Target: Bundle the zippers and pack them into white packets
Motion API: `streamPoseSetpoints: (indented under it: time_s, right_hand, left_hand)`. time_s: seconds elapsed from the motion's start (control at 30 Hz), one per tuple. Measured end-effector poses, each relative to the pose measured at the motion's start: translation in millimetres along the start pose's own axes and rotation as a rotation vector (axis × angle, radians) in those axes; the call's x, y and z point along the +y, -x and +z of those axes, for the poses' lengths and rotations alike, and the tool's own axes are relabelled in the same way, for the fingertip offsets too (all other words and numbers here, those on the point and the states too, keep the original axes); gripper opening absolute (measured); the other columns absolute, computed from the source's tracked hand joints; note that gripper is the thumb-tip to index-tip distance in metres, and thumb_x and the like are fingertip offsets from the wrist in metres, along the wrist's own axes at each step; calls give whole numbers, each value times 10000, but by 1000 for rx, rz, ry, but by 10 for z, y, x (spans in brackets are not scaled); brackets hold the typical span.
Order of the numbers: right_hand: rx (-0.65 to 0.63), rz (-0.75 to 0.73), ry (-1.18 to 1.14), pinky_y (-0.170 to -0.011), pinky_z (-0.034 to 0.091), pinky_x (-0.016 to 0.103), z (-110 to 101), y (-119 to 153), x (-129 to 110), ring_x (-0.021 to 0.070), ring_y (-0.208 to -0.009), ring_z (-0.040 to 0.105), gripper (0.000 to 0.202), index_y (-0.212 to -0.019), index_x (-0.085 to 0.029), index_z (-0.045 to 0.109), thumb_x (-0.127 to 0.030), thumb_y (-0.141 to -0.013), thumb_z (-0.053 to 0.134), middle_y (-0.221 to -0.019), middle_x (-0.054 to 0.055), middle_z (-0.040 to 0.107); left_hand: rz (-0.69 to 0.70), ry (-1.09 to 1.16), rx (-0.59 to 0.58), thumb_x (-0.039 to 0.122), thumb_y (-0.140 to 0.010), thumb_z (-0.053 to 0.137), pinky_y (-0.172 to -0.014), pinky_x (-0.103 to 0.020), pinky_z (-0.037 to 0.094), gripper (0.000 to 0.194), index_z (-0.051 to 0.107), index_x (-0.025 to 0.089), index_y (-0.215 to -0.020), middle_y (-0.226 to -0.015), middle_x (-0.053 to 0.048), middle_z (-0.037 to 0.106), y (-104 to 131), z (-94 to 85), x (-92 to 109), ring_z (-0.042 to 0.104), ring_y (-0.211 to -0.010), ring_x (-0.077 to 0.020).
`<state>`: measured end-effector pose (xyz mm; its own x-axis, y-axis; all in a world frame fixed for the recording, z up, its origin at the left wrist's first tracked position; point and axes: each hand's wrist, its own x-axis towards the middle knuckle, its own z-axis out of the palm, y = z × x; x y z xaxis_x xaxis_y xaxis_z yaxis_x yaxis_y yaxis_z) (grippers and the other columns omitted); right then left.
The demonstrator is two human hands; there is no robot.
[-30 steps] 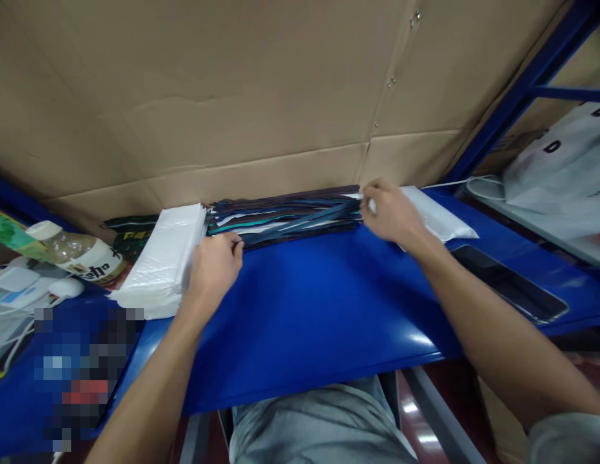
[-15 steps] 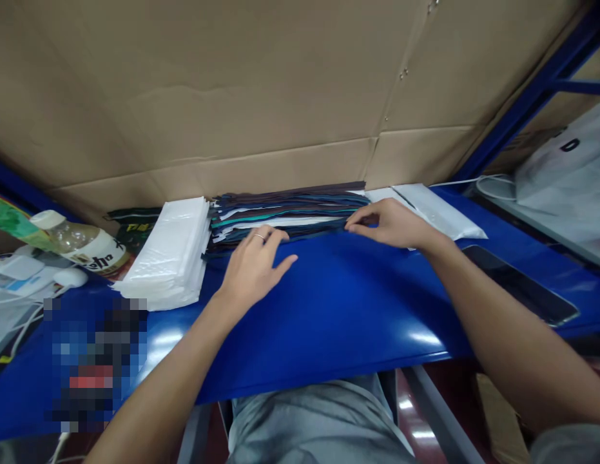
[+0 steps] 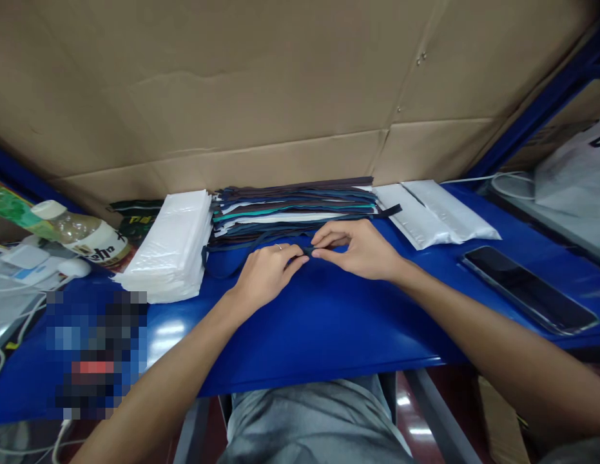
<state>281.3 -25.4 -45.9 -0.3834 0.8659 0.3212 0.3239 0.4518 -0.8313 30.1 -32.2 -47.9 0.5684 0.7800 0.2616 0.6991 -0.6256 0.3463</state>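
Note:
Fingertip to fingertip, my left hand (image 3: 265,274) and my right hand (image 3: 360,250) pinch a dark blue fabric strip (image 3: 308,251) above the blue table surface. Part of the strip loops away loosely to the left, toward the white packets. Just behind my hands lies a pile of long, thin fabric strips (image 3: 300,209) in dark blue, brown, teal and white, laid side by side. A ring shows on a finger of my left hand. The exact spot where the fingers grip is partly covered by the fingertips.
Left of the pile stands a stack of white packets (image 3: 171,238), with a bottle (image 3: 87,235) beyond it. White plastic pouches (image 3: 439,216) and a phone (image 3: 529,289) lie to the right. A cardboard panel (image 3: 232,90) closes off the back.
My right hand has moved left and toward me, meeting my left hand. A dark blue strip has come off the front of the pile and is now held between both.

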Motion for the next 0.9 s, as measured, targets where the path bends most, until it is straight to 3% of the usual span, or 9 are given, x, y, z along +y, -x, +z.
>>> streamPoseSetpoints:
  time_s: [0.13, 0.27, 0.37, 0.5, 0.6, 0.77, 0.83, 0.9]
  right_hand:
    - [25, 8, -2, -939, 664, 416, -8, -14, -13, 262, -925, 837, 213, -1047, -237, 783, -374, -893, 837, -972, 42, 855]
    - [70, 90, 68, -814, 657, 383, -138, -44, -50, 271, -873, 830, 205, -1056, -229, 787, -330, -883, 830, -915, 50, 849]
    - [189, 233, 273, -727, 623, 367, -539, -35, -12, 269, -806, 807, 221, -1081, -231, 793, -277, -866, 822, -879, 54, 836]
    - [393, 470, 712, -840, 582, 397, -1259, 69, 111, 280, -901, 790, 207, -1034, -230, 808, -176, -834, 809, -833, 62, 802]
    - [449, 660, 859, -767, 533, 406, -1550, 146, 201, 281, -837, 743, 183, -987, -254, 821, -294, -816, 872, -817, 76, 795]
    - [259, 597, 905, -739, 512, 442, -1439, 116, 414, 297, -758, 694, 262, -915, -237, 831, -362, -718, 951, -746, 92, 744]
    - [271, 558, 941, -776, 542, 503, -1335, 83, 499, 346, -794, 697, 369, -887, -230, 822, -472, -665, 992, -712, 104, 702]
    - [314, 419, 867, -820, 560, 570, -1220, 52, 535, 377, -830, 697, 415, -918, -220, 812, -550, -714, 960, -703, 114, 680]
  left_hand:
    - [-7, 171, 25, 391, -1133, 537, -727, -297, 490, 308, 755, 244, -973, -907, -11, 795, -20, -4, 9, 722, -803, -182]
    - [-100, 83, 80, 374, -1068, 579, -661, -315, 440, 320, 734, 238, -824, -746, -10, 733, -48, -120, 6, 656, -678, -182]
    - [-294, -128, 116, 374, -982, 635, -668, -349, 443, 276, 732, 244, -759, -720, -31, 730, -30, -370, -134, 660, -659, -217]
    - [-582, -361, 138, 410, -885, 696, -747, -406, 528, 209, 776, 260, -764, -762, -67, 755, 61, -777, -396, 708, -761, -297]
    - [-632, -367, 64, 409, -833, 730, -798, -404, 570, 162, 794, 270, -779, -682, -42, 719, 122, -950, -501, 719, -775, -293]
    - [-749, -382, -159, 418, -828, 771, -768, -430, 580, 207, 746, 265, -691, -579, -39, 677, 123, -944, -555, 709, -688, -292]
    - [-788, -371, -236, 473, -844, 791, -749, -447, 582, 328, 702, 255, -615, -549, -51, 658, 113, -913, -565, 693, -630, -287]
    - [-777, -376, -224, 558, -854, 800, -745, -455, 588, 409, 694, 250, -606, -533, -60, 640, 112, -889, -566, 692, -630, -292]
